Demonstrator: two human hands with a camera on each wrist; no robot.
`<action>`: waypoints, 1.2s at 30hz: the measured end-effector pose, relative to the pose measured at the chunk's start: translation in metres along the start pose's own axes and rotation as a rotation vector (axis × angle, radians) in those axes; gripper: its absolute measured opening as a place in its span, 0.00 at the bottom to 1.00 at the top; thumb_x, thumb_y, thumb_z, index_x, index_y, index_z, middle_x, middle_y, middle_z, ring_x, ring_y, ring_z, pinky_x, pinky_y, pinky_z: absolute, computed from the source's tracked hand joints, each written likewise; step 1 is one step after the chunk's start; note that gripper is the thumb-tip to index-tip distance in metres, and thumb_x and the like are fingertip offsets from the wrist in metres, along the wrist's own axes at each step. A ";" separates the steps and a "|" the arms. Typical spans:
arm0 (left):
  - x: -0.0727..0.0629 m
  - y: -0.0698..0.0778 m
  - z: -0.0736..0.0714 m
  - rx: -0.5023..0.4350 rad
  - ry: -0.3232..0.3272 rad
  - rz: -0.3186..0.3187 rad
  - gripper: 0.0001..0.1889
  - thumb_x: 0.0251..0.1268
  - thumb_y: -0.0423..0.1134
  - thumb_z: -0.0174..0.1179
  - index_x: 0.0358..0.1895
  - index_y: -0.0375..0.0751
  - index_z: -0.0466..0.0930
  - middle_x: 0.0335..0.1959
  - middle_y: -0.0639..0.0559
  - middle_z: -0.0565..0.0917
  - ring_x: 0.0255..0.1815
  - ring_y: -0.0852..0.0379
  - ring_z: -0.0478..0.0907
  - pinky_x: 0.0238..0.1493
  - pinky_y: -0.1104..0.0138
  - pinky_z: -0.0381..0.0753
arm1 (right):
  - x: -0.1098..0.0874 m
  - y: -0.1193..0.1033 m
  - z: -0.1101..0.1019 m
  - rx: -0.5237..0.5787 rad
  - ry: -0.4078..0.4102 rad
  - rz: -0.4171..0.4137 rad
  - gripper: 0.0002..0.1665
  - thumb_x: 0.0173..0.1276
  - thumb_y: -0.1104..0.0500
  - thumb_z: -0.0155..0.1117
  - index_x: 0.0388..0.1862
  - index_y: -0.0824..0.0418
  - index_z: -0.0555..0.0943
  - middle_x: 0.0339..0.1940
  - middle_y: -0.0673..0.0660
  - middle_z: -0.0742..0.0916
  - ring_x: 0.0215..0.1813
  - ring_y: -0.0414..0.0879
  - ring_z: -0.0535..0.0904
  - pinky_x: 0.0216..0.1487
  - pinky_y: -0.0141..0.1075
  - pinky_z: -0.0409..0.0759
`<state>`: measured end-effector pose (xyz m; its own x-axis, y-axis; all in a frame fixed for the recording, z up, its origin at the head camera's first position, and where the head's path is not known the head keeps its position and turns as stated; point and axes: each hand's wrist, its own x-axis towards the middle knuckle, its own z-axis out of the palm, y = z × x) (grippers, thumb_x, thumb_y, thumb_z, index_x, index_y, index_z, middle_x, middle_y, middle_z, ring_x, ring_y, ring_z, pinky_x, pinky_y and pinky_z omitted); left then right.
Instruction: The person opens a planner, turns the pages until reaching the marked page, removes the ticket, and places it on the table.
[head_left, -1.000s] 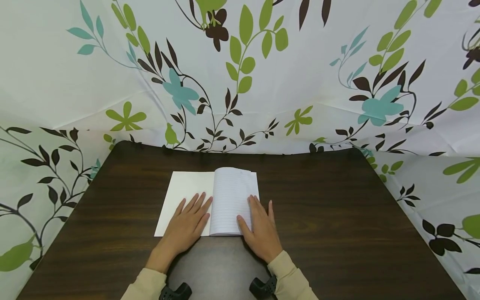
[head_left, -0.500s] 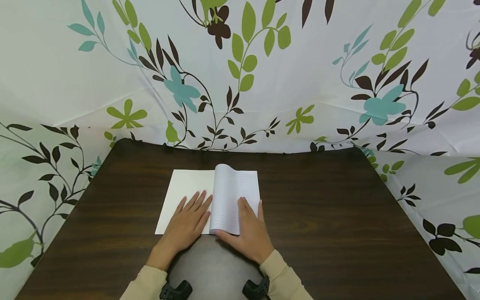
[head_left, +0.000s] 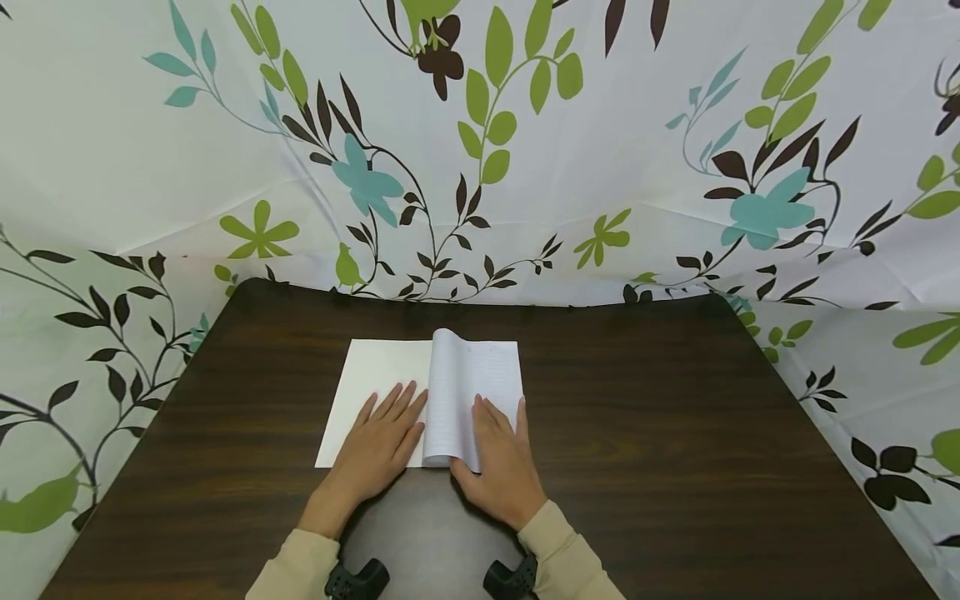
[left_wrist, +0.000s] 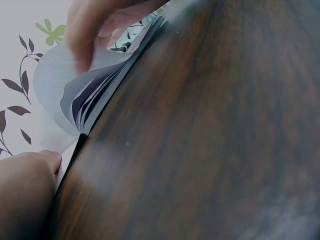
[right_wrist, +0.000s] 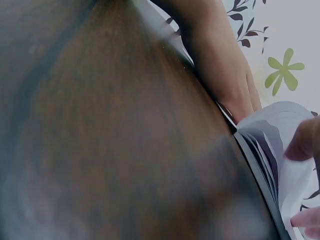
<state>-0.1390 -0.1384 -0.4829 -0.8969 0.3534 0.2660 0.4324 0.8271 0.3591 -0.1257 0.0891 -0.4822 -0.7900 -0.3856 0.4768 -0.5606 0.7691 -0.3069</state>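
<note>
A notebook with lined pages lies spread on the table in the head view. My left hand rests flat on its blank left side, fingers extended toward the spine. On the lined right side sits my right hand, fingers straight on the paper and thumb at the lower edge. Near the spine the top pages bulge up in a curve. Several page layers fan apart above the dark cover edge in the left wrist view. The right wrist view shows the right thumb beside the bowed paper.
The dark wood-grain table stretches out on both sides, with a grey patch at its front. A white cloth with a leaf print hangs behind and beside it. Black wrist devices are strapped near both sleeves.
My right hand has slid left across the lined page, and the pages near the spine have risen into a bulge. Its thumb has lately shifted slightly right. The left hand stays in place.
</note>
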 end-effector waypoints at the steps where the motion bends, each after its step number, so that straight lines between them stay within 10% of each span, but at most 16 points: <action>1: 0.000 0.000 0.000 -0.008 -0.004 -0.004 0.27 0.82 0.46 0.51 0.77 0.41 0.69 0.79 0.41 0.67 0.81 0.41 0.60 0.78 0.41 0.51 | -0.001 0.002 -0.001 -0.001 0.007 -0.007 0.45 0.61 0.49 0.71 0.71 0.74 0.72 0.69 0.66 0.81 0.72 0.60 0.75 0.74 0.74 0.50; 9: 0.002 -0.001 -0.002 -0.029 0.010 -0.005 0.28 0.81 0.46 0.52 0.77 0.38 0.68 0.78 0.40 0.67 0.80 0.40 0.60 0.78 0.41 0.52 | 0.002 0.009 -0.011 0.042 0.158 0.108 0.47 0.59 0.64 0.67 0.77 0.73 0.63 0.72 0.72 0.74 0.75 0.70 0.67 0.72 0.75 0.51; 17: 0.002 -0.003 -0.003 -0.026 0.018 0.004 0.28 0.80 0.46 0.54 0.76 0.37 0.69 0.77 0.40 0.68 0.80 0.40 0.61 0.78 0.41 0.54 | 0.013 -0.014 -0.007 0.388 0.212 0.407 0.53 0.71 0.55 0.68 0.81 0.75 0.51 0.79 0.72 0.65 0.80 0.65 0.60 0.78 0.65 0.53; 26: 0.005 -0.007 -0.006 -0.200 0.015 -0.057 0.27 0.84 0.44 0.47 0.75 0.31 0.68 0.77 0.37 0.68 0.80 0.41 0.61 0.79 0.40 0.51 | 0.014 -0.035 0.013 0.375 0.032 0.149 0.49 0.76 0.47 0.64 0.85 0.63 0.52 0.85 0.63 0.57 0.83 0.60 0.53 0.78 0.65 0.52; 32: 0.009 -0.021 -0.039 -0.365 0.306 -0.217 0.27 0.88 0.42 0.37 0.76 0.25 0.63 0.76 0.32 0.67 0.79 0.37 0.61 0.78 0.37 0.47 | 0.012 -0.040 0.019 0.266 -0.032 0.056 0.42 0.79 0.39 0.55 0.75 0.72 0.69 0.83 0.72 0.58 0.84 0.66 0.50 0.77 0.68 0.51; 36: 0.003 -0.023 -0.063 -0.402 0.529 -0.284 0.26 0.88 0.42 0.38 0.78 0.30 0.62 0.78 0.36 0.66 0.79 0.37 0.60 0.79 0.40 0.48 | 0.011 -0.041 0.019 0.189 -0.080 0.011 0.34 0.80 0.35 0.50 0.69 0.56 0.81 0.82 0.73 0.60 0.84 0.69 0.49 0.77 0.68 0.48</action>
<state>-0.1457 -0.1836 -0.4335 -0.8588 -0.1942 0.4742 0.2814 0.5946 0.7532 -0.1165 0.0437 -0.4796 -0.8092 -0.4231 0.4077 -0.5826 0.6672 -0.4641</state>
